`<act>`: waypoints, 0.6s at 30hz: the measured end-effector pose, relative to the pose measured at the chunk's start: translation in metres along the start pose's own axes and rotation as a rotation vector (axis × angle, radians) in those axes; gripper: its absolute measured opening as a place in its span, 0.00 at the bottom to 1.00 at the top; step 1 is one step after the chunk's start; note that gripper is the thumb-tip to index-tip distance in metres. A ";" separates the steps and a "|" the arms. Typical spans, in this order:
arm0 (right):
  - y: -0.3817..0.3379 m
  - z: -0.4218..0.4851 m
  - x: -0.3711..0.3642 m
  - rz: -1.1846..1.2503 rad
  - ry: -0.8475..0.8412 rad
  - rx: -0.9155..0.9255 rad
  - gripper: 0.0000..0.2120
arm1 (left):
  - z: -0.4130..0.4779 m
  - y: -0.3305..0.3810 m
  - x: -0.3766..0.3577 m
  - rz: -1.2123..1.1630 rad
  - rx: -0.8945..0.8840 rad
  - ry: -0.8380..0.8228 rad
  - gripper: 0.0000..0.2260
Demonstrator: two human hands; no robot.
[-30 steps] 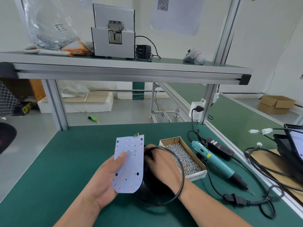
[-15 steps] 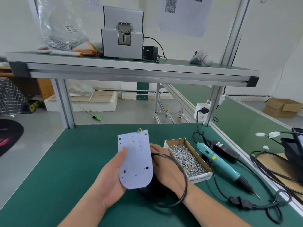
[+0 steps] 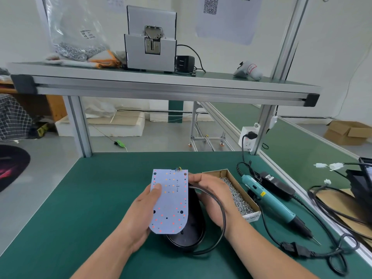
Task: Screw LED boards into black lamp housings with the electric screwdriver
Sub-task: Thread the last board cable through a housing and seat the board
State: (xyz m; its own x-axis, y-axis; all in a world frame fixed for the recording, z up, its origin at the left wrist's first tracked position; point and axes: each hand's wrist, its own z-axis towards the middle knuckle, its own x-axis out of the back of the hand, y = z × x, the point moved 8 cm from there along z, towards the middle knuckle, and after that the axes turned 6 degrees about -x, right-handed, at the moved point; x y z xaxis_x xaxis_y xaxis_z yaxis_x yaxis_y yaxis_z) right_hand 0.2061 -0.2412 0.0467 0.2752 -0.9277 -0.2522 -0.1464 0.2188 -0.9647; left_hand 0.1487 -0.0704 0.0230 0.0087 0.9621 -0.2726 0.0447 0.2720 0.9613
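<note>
Head view: our left hand (image 3: pixel 141 214) grips the LED board (image 3: pixel 171 200) above the black housing (image 3: pixel 191 228), steadied by our right hand (image 3: pixel 211 198). No screw is driven yet; the screwdriver (image 3: pixel 271 202) lies beyond our right fingers.

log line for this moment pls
stage: fitting | left hand: holds LED board | right hand: on black housing | screwdriver: idle on table

Two hands: the left hand (image 3: pixel 141 216) and the right hand (image 3: pixel 211 198). One LED board (image 3: pixel 171 206), one black lamp housing (image 3: pixel 191 228), one electric screwdriver (image 3: pixel 275 208), one cardboard box of screws (image 3: pixel 235 192), one power adapter (image 3: pixel 277 185), one screw feeder machine (image 3: pixel 151 47) on the shelf (image 3: pixel 161 85).
</note>
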 end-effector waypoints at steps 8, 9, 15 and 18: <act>0.012 -0.003 -0.010 -0.058 -0.138 -0.076 0.13 | 0.005 -0.002 -0.008 -0.050 0.002 -0.127 0.19; 0.012 -0.004 -0.008 -0.018 -0.134 -0.079 0.13 | 0.008 -0.006 -0.007 -0.142 0.046 -0.137 0.20; 0.001 -0.002 0.000 0.235 -0.066 -0.041 0.26 | 0.020 -0.024 0.013 -0.443 0.116 -0.063 0.21; 0.001 -0.004 -0.005 0.261 -0.100 -0.023 0.28 | 0.020 -0.029 0.011 -0.335 0.113 -0.039 0.15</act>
State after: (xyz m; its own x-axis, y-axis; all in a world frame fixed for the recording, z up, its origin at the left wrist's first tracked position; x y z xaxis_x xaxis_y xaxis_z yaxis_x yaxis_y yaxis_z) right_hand 0.2012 -0.2379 0.0476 0.3172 -0.8063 -0.4993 -0.2461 0.4385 -0.8644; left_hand 0.1678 -0.0679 -0.0085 0.0132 0.8178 -0.5753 0.1616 0.5661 0.8084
